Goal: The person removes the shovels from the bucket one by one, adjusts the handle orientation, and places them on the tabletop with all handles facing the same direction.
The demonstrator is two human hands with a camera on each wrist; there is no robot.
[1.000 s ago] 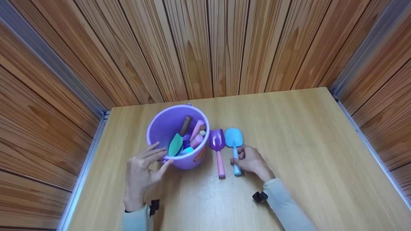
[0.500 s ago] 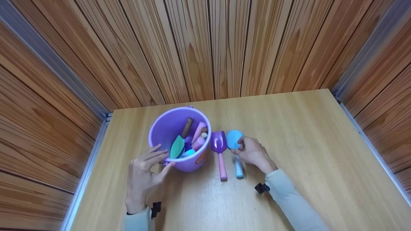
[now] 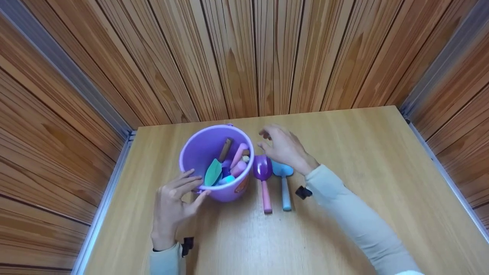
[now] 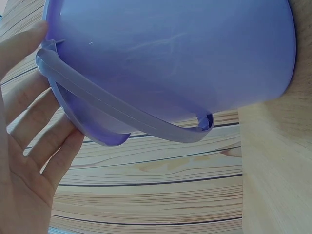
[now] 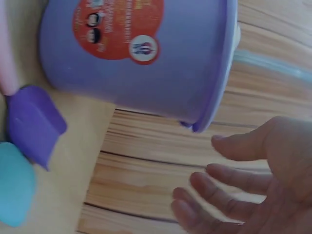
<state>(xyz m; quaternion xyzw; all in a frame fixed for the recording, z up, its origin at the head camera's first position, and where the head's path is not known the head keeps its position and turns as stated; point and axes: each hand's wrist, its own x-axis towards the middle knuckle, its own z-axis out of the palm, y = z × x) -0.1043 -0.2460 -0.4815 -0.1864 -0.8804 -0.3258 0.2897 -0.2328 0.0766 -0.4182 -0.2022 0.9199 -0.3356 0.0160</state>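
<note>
The purple bucket stands upright at the left of the table. My left hand holds its near left rim, with the fingers over the edge and the thumb outside. In the left wrist view the bucket's handle hangs down along its side. My right hand is in the air just right of the bucket, with nothing in its loosely bent fingers. Below it lie a purple scoop with a pink handle and a light blue shovel, side by side. Part of the shovel's blade is hidden by the right hand.
Inside the bucket are a green leaf-shaped piece, a brown stick-like piece, a pink piece and several others. Wood-plank walls rise behind the wooden table and at both sides.
My right hand has left the blue shovel, which stays on the table, and moved up toward the bucket's far right side. The left hand stays on the rim.
</note>
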